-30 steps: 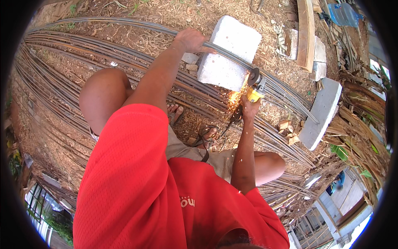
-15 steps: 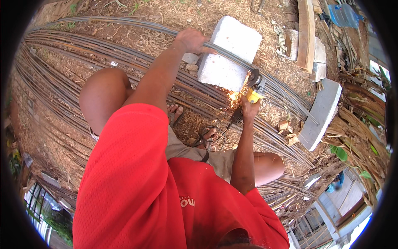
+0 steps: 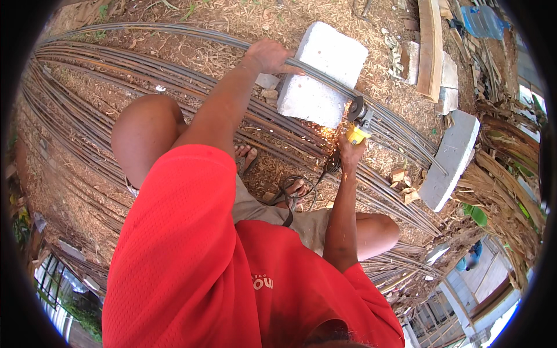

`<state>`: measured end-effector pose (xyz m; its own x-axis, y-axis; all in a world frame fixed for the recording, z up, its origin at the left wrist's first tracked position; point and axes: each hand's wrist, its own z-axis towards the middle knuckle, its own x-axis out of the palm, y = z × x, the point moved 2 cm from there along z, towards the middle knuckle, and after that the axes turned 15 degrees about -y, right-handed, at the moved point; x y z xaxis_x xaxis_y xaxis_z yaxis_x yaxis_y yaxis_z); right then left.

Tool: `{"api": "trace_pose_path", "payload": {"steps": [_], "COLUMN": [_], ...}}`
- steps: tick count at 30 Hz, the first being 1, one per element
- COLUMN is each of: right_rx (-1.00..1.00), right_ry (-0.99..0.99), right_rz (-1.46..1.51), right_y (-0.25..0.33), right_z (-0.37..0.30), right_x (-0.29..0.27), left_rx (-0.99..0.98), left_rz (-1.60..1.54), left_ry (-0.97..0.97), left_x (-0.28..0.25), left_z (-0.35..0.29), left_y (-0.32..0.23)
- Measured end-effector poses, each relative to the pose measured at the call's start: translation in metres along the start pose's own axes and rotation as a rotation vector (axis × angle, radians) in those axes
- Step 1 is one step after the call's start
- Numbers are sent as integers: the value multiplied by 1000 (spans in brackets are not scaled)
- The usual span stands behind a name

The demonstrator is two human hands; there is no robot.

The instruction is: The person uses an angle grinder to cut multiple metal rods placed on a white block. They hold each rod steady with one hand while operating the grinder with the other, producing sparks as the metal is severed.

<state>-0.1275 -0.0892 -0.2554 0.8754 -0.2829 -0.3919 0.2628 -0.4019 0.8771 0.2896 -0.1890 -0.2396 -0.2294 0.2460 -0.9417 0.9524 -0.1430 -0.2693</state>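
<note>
Upper centre, the left hand point(image 3: 268, 56) clasps rods point(image 3: 326, 76), seemingly steadying them across a block point(image 3: 337, 49); the right hand point(image 3: 351, 152) grips a grinder point(image 3: 358, 135).

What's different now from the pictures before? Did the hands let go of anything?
Only the sparks clearly changed: their glow is smaller and dimmer than a second ago. Nothing was let go or newly picked up. The left hand stays on the metal rods across the white block, and the right hand still holds the yellow grinder.
</note>
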Motion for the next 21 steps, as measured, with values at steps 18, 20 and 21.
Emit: {"api": "trace_pose_path", "payload": {"steps": [18,20,21], "right_rx": [-37,-9,6], "right_ry": [-24,-13,-14], "right_rz": [-47,-20,-16], "right_y": [11,10,9], "right_z": [5,4,3], "right_x": [3,2,2], "left_rx": [-5,-14,-10], "left_rz": [6,-3,-19], "left_ry": [27,24,3], "left_x": [-3,-2,-2], "left_z": [2,1,0], "left_y": [-1,-1,-1]}}
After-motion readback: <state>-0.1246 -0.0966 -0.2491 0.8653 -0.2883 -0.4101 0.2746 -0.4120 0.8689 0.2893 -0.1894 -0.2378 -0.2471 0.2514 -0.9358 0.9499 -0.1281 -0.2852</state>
